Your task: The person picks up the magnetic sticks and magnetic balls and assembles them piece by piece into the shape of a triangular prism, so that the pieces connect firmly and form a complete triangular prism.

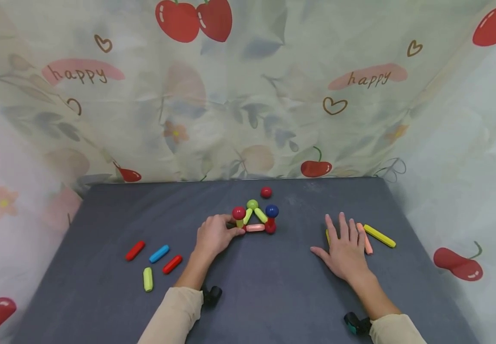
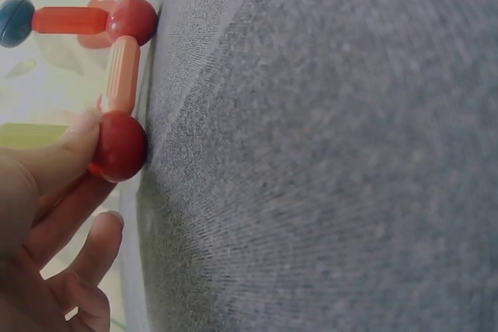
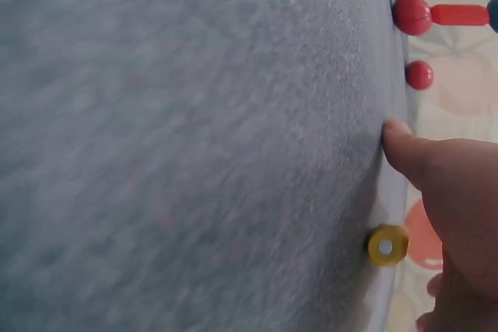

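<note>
- Left hand (image 1: 214, 235) is sitting centre-left of the head view, fingers curling in at the left corner of the build (image 1: 254, 217); thumb + fingers are pinching a red ball (image 2: 119, 145) at the low corner, per wrist cam.
- Build is standing at mid-frame on the grey table (image 1: 248, 286), w/ a pink stick (image 1: 255, 228) lying along its base, green sticks leaning up to a green ball (image 1: 252, 204), a red ball top left, a blue ball (image 1: 271, 210) on the right.
- In the left wrist view, the pink stick is running from the pinched ball to another red ball, and a red stick (image 2: 68, 19) is going on from there to the blue ball at upper left of that frame.
- Right hand (image 1: 346, 251) is lying flat, palm down, right of centre; fingers straight + spread, holding nothing.
- Its fingertips are resting next to a peach stick (image 1: 365, 239) and a yellow stick (image 1: 379, 236), both just right of the hand.
- A loose red ball (image 1: 266, 192) is sitting just behind the build.
- Lower left of head view: 2 red sticks, a blue stick (image 1: 159, 253), a green stick (image 1: 147, 279), all well apart from the hands.
- A cherry-print cloth (image 1: 248, 95) is hanging behind and to both sides.
</note>
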The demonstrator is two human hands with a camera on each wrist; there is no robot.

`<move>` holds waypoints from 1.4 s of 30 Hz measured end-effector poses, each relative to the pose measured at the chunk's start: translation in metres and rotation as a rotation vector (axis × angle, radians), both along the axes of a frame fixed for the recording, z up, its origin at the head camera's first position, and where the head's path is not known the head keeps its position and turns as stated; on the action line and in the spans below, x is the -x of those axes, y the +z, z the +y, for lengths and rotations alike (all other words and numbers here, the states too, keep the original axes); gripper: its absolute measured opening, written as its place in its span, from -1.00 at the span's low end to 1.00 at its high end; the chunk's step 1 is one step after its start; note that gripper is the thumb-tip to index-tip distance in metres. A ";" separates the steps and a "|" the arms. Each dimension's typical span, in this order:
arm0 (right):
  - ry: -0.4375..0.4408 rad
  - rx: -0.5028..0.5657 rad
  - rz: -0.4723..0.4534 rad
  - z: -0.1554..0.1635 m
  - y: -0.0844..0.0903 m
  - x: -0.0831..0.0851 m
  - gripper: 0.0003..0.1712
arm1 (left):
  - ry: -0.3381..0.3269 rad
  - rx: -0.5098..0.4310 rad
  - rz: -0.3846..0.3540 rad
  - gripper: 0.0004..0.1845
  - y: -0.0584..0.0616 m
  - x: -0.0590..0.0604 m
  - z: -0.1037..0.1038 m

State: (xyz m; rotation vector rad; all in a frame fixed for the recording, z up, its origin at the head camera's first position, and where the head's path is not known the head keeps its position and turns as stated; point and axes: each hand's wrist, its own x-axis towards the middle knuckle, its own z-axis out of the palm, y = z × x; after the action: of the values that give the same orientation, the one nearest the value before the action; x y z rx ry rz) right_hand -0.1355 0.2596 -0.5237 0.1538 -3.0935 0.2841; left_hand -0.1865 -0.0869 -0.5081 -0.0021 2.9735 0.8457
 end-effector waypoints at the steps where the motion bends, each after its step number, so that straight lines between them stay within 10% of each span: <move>1: -0.005 0.003 -0.003 0.001 0.001 -0.001 0.11 | 0.003 0.001 -0.002 -0.64 0.001 0.000 0.000; 19: 0.047 0.100 0.081 -0.023 0.009 0.005 -0.40 | 0.030 0.010 -0.033 -0.64 0.009 -0.003 0.007; 35: 0.212 0.760 0.479 -0.102 0.096 0.053 -0.57 | 0.046 0.023 -0.055 -0.63 0.011 -0.001 0.006; 42: 0.291 0.853 0.389 -0.135 0.093 0.060 -0.64 | 0.049 0.024 -0.047 -0.65 0.011 -0.002 0.006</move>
State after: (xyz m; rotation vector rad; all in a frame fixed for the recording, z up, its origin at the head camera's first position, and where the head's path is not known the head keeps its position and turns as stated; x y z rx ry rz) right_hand -0.1955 0.1251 -0.4305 0.5376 -2.3114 1.3385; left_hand -0.1842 -0.0806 -0.4968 -0.0952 2.9507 0.8038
